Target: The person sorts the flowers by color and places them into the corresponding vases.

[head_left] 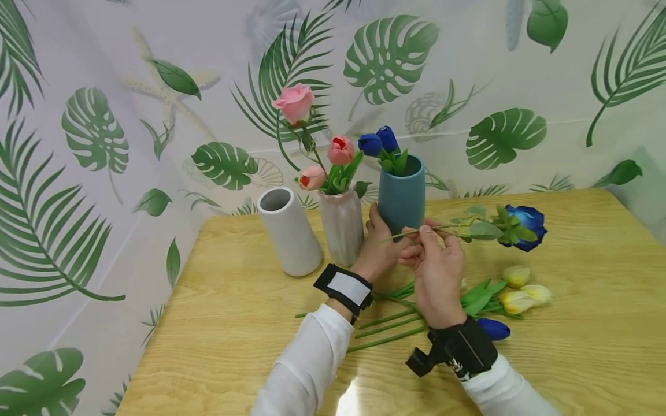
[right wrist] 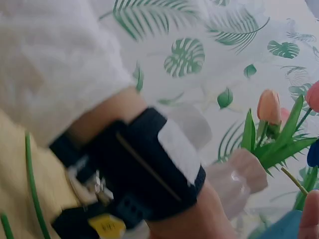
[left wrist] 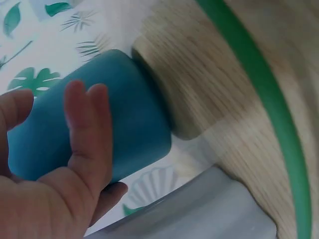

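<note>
My left hand (head_left: 382, 245) holds the teal vase (head_left: 402, 199) low down, fingers at its side; in the left wrist view, two fingers stand in front of the vase wall. Two blue tulips (head_left: 378, 142) stand in that vase. My right hand (head_left: 438, 271) pinches the thin stem of a blue rose (head_left: 522, 228), which lies nearly level, bloom to the right and stem end to the left. In the right wrist view the stem end (right wrist: 294, 180) shows near a fingertip; most of that hand is outside the view.
A pale ribbed vase (head_left: 341, 228) with a pink rose (head_left: 294, 104) and pink tulips (head_left: 340, 151) stands left of the teal one. Further left is a white vase (head_left: 291, 234). Yellow tulips (head_left: 520, 299) and a blue tulip (head_left: 493, 329) lie on the wooden table (head_left: 218, 346).
</note>
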Tool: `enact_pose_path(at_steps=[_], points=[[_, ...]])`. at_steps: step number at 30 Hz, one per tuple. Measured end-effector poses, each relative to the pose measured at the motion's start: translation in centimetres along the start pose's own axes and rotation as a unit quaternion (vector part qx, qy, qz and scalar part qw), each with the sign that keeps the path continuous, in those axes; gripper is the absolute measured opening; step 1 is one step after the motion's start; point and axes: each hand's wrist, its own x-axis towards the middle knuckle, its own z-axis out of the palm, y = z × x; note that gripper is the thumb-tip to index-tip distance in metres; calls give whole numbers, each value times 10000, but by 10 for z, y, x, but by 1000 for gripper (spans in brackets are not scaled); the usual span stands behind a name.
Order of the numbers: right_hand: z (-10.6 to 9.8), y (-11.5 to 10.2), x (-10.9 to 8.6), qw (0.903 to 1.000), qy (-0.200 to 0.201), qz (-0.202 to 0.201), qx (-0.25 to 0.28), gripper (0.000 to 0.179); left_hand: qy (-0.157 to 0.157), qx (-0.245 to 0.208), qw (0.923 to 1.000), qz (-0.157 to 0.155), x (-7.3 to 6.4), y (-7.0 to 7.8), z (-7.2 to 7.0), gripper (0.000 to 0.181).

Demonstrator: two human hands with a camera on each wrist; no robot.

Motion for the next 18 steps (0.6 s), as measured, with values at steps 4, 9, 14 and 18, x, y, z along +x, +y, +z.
enact_pose_path(at_steps=[4,9,14,18], points=[[-4,6,11,9892,-10,-1438,-298,20,63,49,9999,-117,6,-5,2,104],[-12,11,28,9426,18,-3178,-1021,18,182,355,9990,-193,9,-4,4,110],[-16,11,40,8912,-122,-4181,-1755,24,243,658,9974,-161,12,-3,6,110],[-16,2,46,8624,-544,-4203,-2770,29,217,938,9953,-119,13,-3,6,107]])
